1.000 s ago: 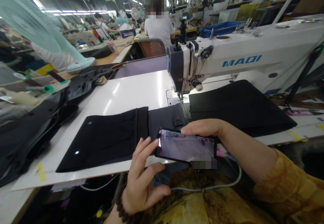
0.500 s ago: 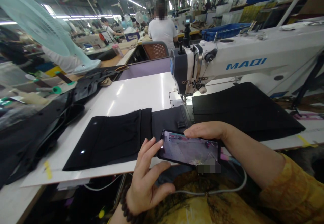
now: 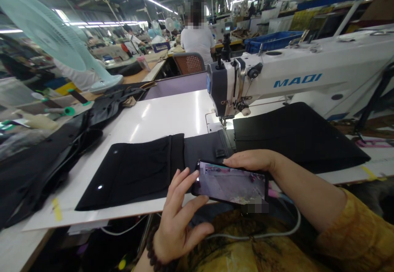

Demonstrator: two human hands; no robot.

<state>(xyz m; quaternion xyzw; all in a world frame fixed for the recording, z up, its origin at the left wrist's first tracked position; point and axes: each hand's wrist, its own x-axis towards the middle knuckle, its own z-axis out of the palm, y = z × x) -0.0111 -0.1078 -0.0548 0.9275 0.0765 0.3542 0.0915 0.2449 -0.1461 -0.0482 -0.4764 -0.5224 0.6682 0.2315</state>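
Observation:
A phone [image 3: 230, 186] with a lit screen is held sideways at the near table edge, a pale cable [image 3: 261, 233] trailing from it. My right hand [image 3: 250, 159] wraps over its top edge. My left hand [image 3: 178, 218] has its fingers spread, the fingertips touching the phone's left end; a bead bracelet circles that wrist. Just behind the phone lies black fabric [image 3: 138, 169] with small snaps, running under the needle of the white sewing machine [image 3: 277, 79]. A second black fabric piece [image 3: 295, 134] lies to the right of the needle.
The white table [image 3: 163, 114] extends left to a heap of dark garments [image 3: 46, 153]. A pale green fan [image 3: 52, 38] stands at the far left. A person in a white shirt [image 3: 197, 38] sits with their back to me at another station beyond. Blue crates sit far right.
Only the view has shifted slightly. Both hands keep the same hold on the phone.

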